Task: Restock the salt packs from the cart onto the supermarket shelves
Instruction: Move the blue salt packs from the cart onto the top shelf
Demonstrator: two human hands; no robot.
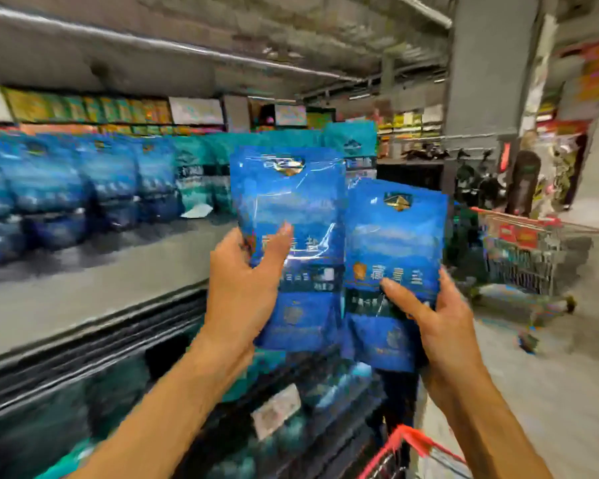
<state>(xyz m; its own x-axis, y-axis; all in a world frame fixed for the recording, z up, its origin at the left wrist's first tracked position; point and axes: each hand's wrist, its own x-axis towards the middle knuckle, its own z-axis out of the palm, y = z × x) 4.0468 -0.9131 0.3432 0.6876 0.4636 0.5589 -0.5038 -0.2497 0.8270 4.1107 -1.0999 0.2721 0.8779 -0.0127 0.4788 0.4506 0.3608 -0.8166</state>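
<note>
- Left hand point(242, 285): grip clamped on upright blue salt pack point(287, 216); nearer the shelf point(83, 292), which lies left.
- Right hand point(440, 323): grip clamped on second salt pack point(395, 243), upright.

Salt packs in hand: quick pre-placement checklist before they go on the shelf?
1. Left hand grips the left salt pack: ok, thumb across the front.
2. Right hand grips the right salt pack: ok, thumb on the front.
3. Packs upright, labels facing out: ok.
4. Free space on the shelf in front of the stocked blue packs: ok, bare grey surface shows.
5. Same product as the shelf row: cannot tell, frame too blurred.
6. Cart clear of the arms: ok, only its red rim shows below.
</note>
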